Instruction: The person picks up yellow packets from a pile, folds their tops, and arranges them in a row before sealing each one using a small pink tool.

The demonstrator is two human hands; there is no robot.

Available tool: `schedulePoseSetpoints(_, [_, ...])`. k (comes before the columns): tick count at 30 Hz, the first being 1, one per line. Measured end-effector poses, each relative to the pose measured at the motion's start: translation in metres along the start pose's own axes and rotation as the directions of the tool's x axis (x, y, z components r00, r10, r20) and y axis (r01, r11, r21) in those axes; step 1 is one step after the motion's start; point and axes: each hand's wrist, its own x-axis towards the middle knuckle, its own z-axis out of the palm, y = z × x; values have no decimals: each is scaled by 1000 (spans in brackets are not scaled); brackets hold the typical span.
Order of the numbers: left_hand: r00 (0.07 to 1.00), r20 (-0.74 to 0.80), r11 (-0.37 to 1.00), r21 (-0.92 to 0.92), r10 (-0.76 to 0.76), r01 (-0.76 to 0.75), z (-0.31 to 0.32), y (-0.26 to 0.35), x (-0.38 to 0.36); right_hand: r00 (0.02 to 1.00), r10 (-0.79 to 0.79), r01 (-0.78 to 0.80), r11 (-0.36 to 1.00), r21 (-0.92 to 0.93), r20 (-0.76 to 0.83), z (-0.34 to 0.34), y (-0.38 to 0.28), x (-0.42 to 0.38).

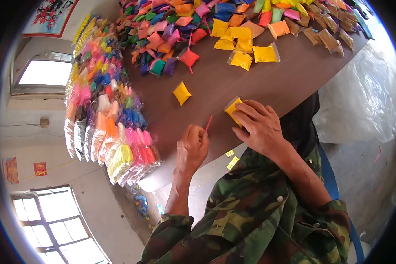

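Observation:
My right hand (260, 126) grips a small packet (231, 107) of yellow material in a clear wrapper, near the table's front edge. My left hand (192, 147) is closed in a pinch; a thin pinkish-red strip (209, 123) sticks up from its fingers. Beyond both hands lies a single yellow packet (182, 93) on the brown table (163, 114). Farther back, a loose group of yellow packets (245, 42) rests beside a red packet (189, 58) with a similar strip across it.
A large heap of multicoloured packets (163, 28) covers the table's far side, with brown packets (330, 40) at the right. Bundled bags of packets (105, 101) line the left edge. Clear plastic sheeting (361, 97) hangs to the right of the table.

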Motion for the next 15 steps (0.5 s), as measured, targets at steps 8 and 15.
schedulePoseSetpoints(8, [998,32,932,-357,-61,69,23,40,42,998,-3,5,1000,27,-70,4,0,-2])
schedulePoseSetpoints(15, [997,-37,950,-309,-62,48,28,32,63,997,-1,5,999,48,-74,6,3,-2])
